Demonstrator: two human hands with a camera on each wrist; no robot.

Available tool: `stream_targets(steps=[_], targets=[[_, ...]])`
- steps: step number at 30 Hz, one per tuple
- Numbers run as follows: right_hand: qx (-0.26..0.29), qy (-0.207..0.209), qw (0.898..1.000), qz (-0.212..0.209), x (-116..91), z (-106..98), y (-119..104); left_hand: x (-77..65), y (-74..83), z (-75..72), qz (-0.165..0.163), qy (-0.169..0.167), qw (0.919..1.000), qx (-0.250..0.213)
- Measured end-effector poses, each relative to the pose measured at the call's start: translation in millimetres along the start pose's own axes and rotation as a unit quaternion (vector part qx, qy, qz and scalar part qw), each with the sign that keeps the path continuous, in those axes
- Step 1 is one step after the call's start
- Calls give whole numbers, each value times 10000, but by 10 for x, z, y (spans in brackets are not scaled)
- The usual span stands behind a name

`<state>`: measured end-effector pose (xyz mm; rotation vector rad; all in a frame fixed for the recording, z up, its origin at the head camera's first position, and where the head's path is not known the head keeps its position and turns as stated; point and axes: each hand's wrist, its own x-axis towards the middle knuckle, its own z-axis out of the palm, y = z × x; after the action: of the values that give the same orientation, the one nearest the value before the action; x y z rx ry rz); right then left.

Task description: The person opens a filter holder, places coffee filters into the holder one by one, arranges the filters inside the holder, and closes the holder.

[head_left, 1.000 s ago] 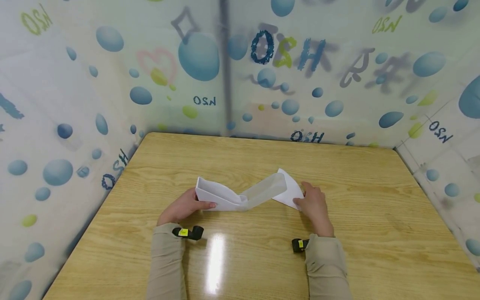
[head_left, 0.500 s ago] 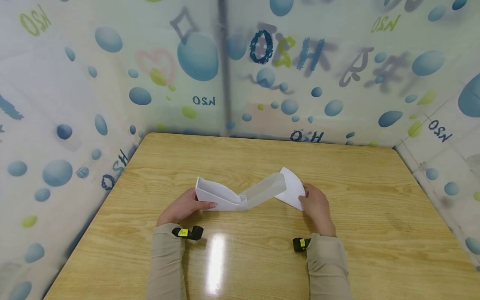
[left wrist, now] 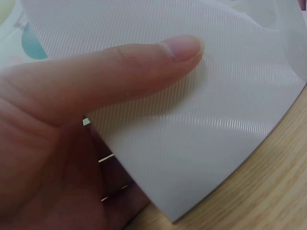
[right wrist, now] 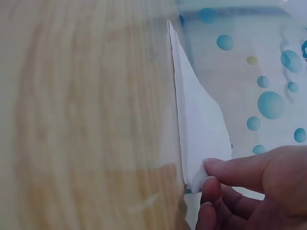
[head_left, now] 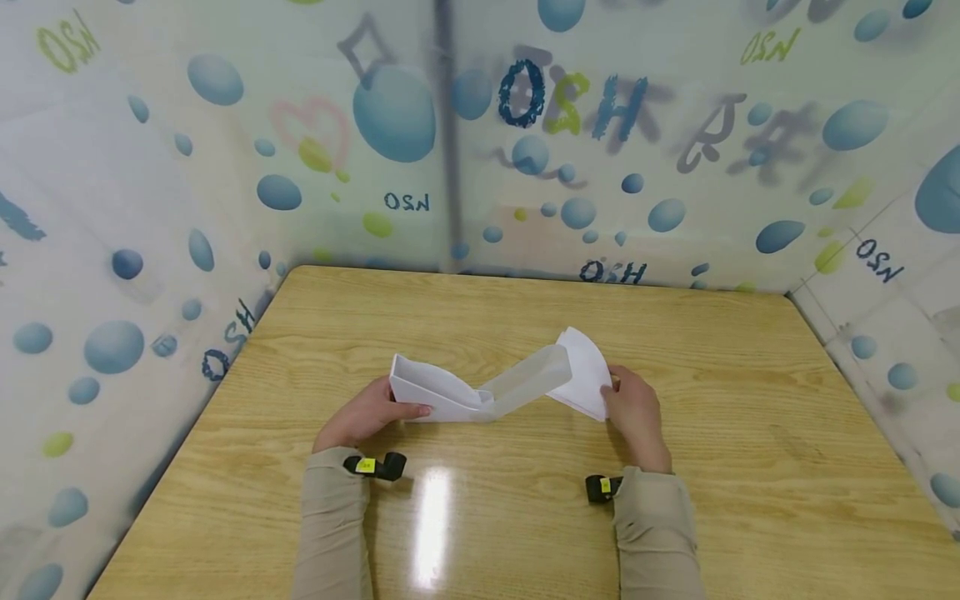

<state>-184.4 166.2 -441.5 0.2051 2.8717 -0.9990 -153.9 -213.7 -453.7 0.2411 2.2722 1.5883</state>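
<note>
Beside translucent flap (head_left: 527, 381), white paper (head_left: 587, 377), seemingly more exposed

Pale walls (head_left: 495, 175) printed with blue and green spots enclose a wood-grain table (head_left: 525, 533) on three sides; white glare (head_left: 431, 533) streaks its near part

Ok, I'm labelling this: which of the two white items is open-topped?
The holder in the left hand, with the translucent flap; the paper in the right hand looks flat.

One left grip (head_left: 366, 412), one right grip (head_left: 636, 414) — one white holder (head_left: 438, 402), one paper wedge (head_left: 588, 377) — two wrist cameras (head_left: 379, 467), one table (head_left: 525, 533).
</note>
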Motion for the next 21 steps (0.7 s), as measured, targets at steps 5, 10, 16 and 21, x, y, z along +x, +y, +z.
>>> stream_targets(steps=[5, 10, 16, 21], targets=[[48, 210, 9998, -57, -4, -5, -3, 7, -2, -2, 45, 1, 10000, 40], [156, 346, 9992, -132, -3, -11, -3, 15, -7, -2, 129, -5, 9999, 76], [387, 432, 9983, -102, 24, -24, 2, 14, -8, -6, 154, -26, 9998, 84], [749, 471, 9961, 7, 35, -39, 3, 16, -3, -6, 163, -35, 9998, 76]])
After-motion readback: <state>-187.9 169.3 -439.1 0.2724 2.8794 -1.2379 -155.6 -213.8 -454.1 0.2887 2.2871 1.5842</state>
